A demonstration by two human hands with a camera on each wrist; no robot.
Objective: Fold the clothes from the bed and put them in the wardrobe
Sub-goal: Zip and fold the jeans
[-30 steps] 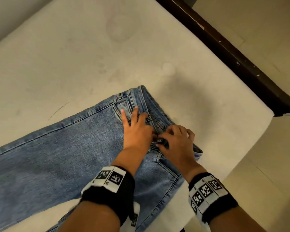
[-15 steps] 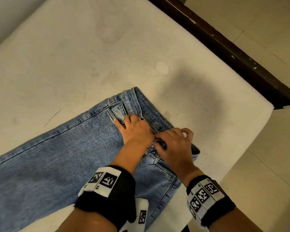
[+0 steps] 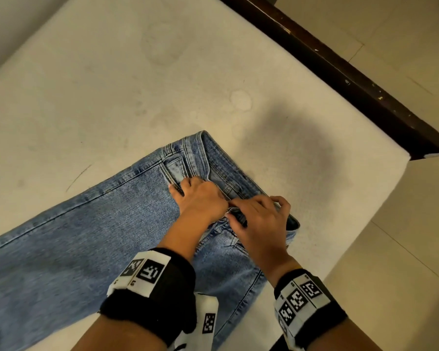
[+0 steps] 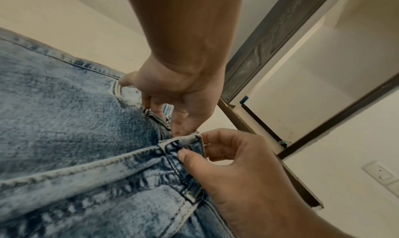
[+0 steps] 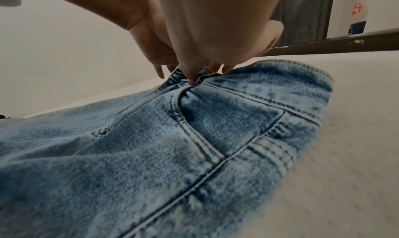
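Light blue jeans [image 3: 86, 249] lie flat on the white mattress [image 3: 137, 84], waistband toward the right corner, legs running off to the left. My left hand [image 3: 195, 196] sits at the front pocket and fly with curled fingers that grip the denim; in the left wrist view its thumb [image 4: 183, 127] comes down on the waistband end. Touching it, my right hand [image 3: 251, 216] pinches the waistband tab [image 4: 190, 144] between thumb and forefinger. In the right wrist view the right hand [image 5: 205, 57] hides the fly, with the left hand [image 5: 151, 41] just behind it.
A dark wooden bed rail [image 3: 340, 72] runs along the mattress's far right side. The mattress corner ends just right of the waistband, with pale floor tiles [image 3: 403, 274] beyond. A dark frame [image 4: 270, 41] and a wall socket [image 4: 382, 173] show in the left wrist view.
My left hand's fingers, spread flat on the jeans a second ago, have curled in at the pocket and fly. The right hand keeps its pinch on the waistband.
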